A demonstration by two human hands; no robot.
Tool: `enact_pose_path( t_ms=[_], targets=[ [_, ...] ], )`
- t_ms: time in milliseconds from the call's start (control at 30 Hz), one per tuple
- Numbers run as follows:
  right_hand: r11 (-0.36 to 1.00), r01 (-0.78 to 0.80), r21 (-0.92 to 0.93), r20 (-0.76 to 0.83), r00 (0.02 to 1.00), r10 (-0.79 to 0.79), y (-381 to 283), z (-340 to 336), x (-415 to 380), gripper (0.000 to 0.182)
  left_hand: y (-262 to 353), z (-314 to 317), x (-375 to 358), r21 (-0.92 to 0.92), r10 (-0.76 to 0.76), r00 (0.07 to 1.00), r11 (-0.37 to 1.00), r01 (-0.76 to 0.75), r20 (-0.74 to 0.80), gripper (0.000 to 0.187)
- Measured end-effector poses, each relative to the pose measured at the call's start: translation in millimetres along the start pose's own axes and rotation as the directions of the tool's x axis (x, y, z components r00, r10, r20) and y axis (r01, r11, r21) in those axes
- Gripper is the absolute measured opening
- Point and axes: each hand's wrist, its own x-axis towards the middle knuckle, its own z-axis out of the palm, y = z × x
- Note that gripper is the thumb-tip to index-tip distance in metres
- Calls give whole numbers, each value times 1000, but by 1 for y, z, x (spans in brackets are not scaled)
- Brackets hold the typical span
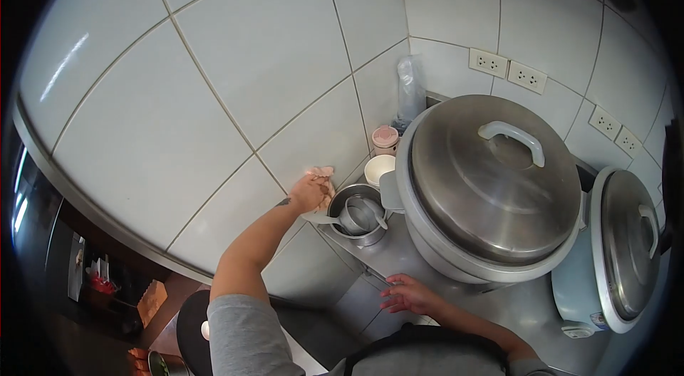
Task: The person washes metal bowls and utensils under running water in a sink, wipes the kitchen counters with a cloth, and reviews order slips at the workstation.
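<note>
My left hand (308, 193) presses a pale pink cloth (324, 175) against the white tiled wall (214, 91). Its fingers are bent over the cloth and partly hide it. Just right of that hand, a steel pot (360, 239) stands on the metal counter (399, 251), with what looks like a ladle (354, 218) inside it. My right hand (405, 295) hovers near the counter's front edge, fingers apart, holding nothing.
A large rice cooker (491, 184) with a steel lid fills the counter's middle. Beyond it stands a light blue rice cooker (581, 276). A white bowl (380, 168), a pink-lidded jar (385, 137) and a plastic bag (410, 91) line the corner. Power sockets (507, 71) are on the wall.
</note>
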Motion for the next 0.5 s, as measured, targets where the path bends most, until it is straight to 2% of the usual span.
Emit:
enact_pose_path(
  t_ms=[100, 200, 300, 400, 467, 500],
  targets=[
    [1000, 17, -4, 15, 1000, -17, 4, -7, -16, 42, 2, -17, -22, 96, 23, 1000, 995, -21, -17, 24],
    [1000, 31, 3, 22, 999, -31, 10, -18, -27, 40, 1, -51, -50, 171, 105, 952, 972, -159, 287, 22],
    [999, 46, 14, 55, 997, -47, 13, -23, -43, 38, 13, -28, -97, 265, 17, 998, 964, -33, 63, 16],
    [999, 35, -41, 66, 997, -33, 12, -15, -66, 32, 36, -26, -160, 50, 21, 964, 998, -36, 266, 17],
    [998, 12, -54, 116, 993, -6, 23, -24, -69, 34, 79, -42, -198, 101, -201, 883, 979, 175, 423, 16],
    [998, -5, -66, 145, 989, 15, 30, -28, -70, 35, 100, -55, -218, 137, -309, 810, 951, 278, 498, 17]
  ],
)
